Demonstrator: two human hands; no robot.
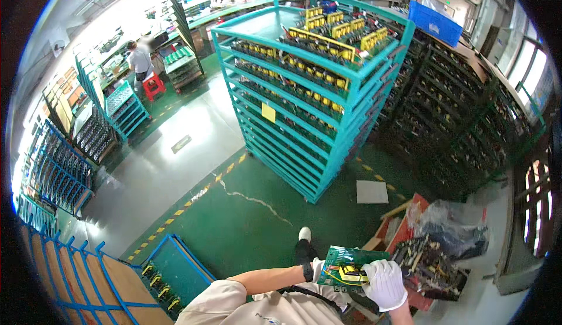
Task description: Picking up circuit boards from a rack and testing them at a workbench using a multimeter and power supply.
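Note:
I hold a green circuit board [338, 256] in front of my body, low in the view. On it sits a yellow-wrapped transformer [350, 273], with a yellow wire beside it. My left hand [318, 270], in a white glove, grips the board's left edge; most of its fingers are hidden behind the board. My right hand [384, 284], also white-gloved, is closed over the right side, its fingertips beside the transformer. A dark band circles my left wrist.
Ahead stands a tall teal rack [345, 132] stacked with boards. A blue-framed cart [175, 266] is close on my left. A box of scrap parts [430, 266] lies on my right, near dark racks [451, 114]. Far left, a person [140, 61] is beside a red stool [153, 86].

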